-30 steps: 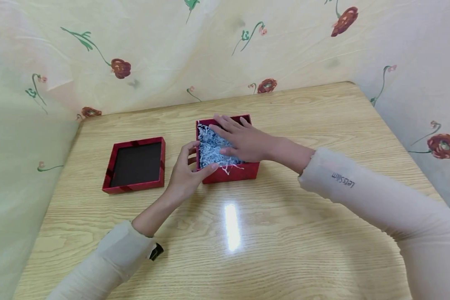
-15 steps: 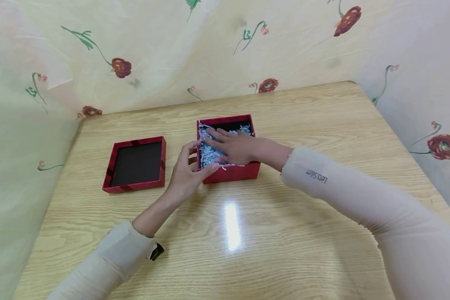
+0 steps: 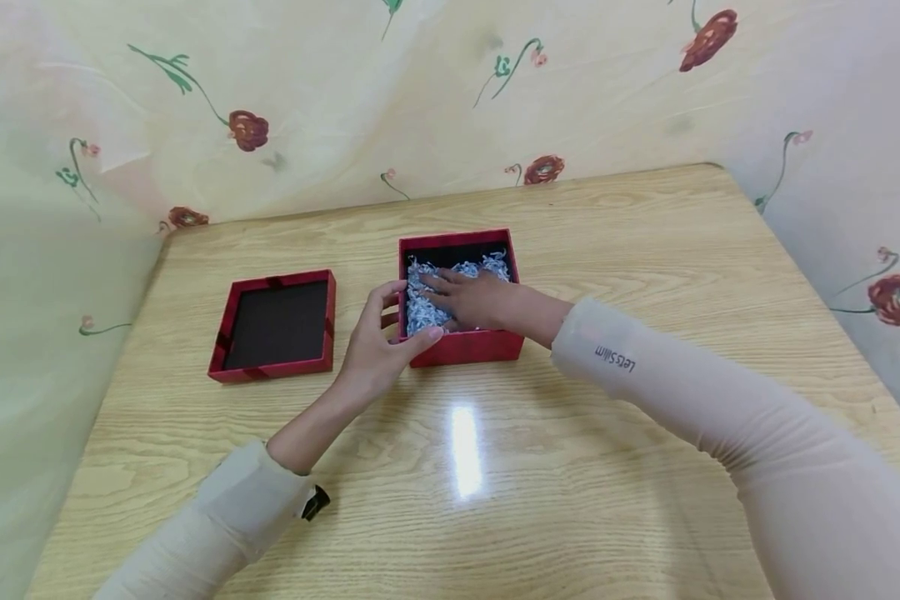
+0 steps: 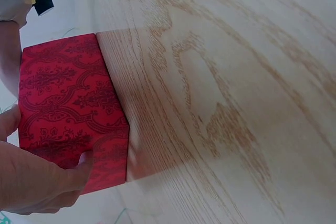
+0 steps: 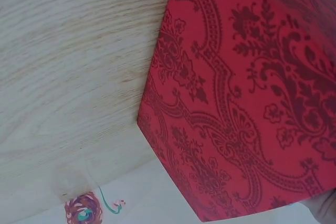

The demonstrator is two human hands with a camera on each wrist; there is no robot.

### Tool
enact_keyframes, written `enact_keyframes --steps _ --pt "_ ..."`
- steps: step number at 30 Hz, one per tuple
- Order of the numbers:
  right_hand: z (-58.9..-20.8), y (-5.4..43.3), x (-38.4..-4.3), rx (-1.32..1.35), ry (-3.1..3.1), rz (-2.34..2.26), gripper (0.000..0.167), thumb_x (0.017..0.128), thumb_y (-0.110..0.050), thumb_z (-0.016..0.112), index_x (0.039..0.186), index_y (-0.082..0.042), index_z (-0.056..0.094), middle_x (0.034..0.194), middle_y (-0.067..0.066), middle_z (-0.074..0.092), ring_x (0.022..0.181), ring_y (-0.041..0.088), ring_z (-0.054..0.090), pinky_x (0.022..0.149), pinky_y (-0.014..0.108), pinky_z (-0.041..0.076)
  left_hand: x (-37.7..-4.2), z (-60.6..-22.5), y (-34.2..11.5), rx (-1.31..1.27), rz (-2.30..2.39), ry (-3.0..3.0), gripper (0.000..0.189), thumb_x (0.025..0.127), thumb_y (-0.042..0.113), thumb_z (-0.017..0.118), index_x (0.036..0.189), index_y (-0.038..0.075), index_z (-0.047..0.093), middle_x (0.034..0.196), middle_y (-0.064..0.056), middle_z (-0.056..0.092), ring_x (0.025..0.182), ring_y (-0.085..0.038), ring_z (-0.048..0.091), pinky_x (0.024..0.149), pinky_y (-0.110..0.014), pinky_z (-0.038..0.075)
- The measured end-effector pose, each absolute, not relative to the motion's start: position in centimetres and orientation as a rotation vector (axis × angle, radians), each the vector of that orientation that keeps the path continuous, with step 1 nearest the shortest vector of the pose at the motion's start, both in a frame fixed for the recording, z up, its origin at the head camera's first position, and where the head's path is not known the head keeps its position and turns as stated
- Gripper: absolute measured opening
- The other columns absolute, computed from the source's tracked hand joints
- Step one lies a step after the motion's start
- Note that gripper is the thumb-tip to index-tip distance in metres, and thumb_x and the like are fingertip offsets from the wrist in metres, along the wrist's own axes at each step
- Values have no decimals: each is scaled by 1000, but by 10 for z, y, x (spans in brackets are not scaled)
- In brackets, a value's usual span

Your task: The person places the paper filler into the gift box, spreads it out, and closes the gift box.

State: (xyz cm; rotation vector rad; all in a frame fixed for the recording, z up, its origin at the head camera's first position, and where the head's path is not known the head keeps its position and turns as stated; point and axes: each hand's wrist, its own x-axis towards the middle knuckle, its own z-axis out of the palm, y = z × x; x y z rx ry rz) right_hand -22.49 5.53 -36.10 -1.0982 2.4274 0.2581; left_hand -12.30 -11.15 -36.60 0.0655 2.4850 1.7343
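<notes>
A red gift box (image 3: 468,348) stands uncovered on the wooden table; dark patterned paper covers its outside in both wrist views. Light blue shredded paper (image 3: 423,310) lies inside, below the rim. With thumb at the front left corner and fingers along the left side, my left hand (image 3: 375,350) grips the box. My right hand (image 3: 480,300) is inside the box, its fingers spread flat on the shredded paper; the palm side is hidden. The left wrist view shows the left thumb and fingers (image 4: 79,174) against the box wall.
To the left of the box, a red box lid (image 3: 270,372) lies with its black inside facing up. The wooden table (image 3: 607,500) ends at a flower-printed cloth (image 3: 330,100) behind and at both sides. Light glares off the tabletop in front of the box.
My right hand has moved left and down into the box, and the shredded paper sits lower, showing more black inner wall. My left hand has kept its grip.
</notes>
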Motion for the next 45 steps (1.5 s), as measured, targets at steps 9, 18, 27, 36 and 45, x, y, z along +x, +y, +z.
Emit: enact_keyframes --steps 9,18,27,36,45 --pt "-350 60 -228 -1076 2375 122 71 98 -51 44 155 -26 11 162 -2 0 148 27 -4 112 61 16 -122 -367 -111 21 1721 2467 77 86 35 73 147 21 29 146 -6 34 130 -28 42 102 -41 44" --pt "-314 76 -214 -1139 2447 -64 69 99 -47 45 155 -26 11 162 -1 0 147 26 -5 112 62 12 -123 -366 -111 40 1716 2464 78 85 36 73 148 22 28 146 -6 34 132 -27 40 103 -41 43" --pt "-285 94 -213 -1152 2534 -183 70 99 -39 50 155 -22 12 162 1 -2 147 24 -6 114 60 3 -122 -363 -110 22 1727 2448 78 84 36 74 147 23 29 145 -6 35 131 -27 41 103 -42 43" --pt "-284 106 -210 -1139 2545 -278 71 100 -40 48 155 -21 9 162 1 -4 147 24 -7 114 60 1 -121 -363 -110 -7 1706 2451 78 85 36 74 147 23 29 146 -5 34 131 -28 40 103 -42 43" --pt "-277 111 -207 -1141 2584 -321 74 99 -39 52 156 -19 10 162 2 -1 148 24 -4 114 61 2 -121 -363 -110 -13 1701 2445 78 85 35 74 148 23 28 146 -6 34 130 -29 40 102 -43 44"
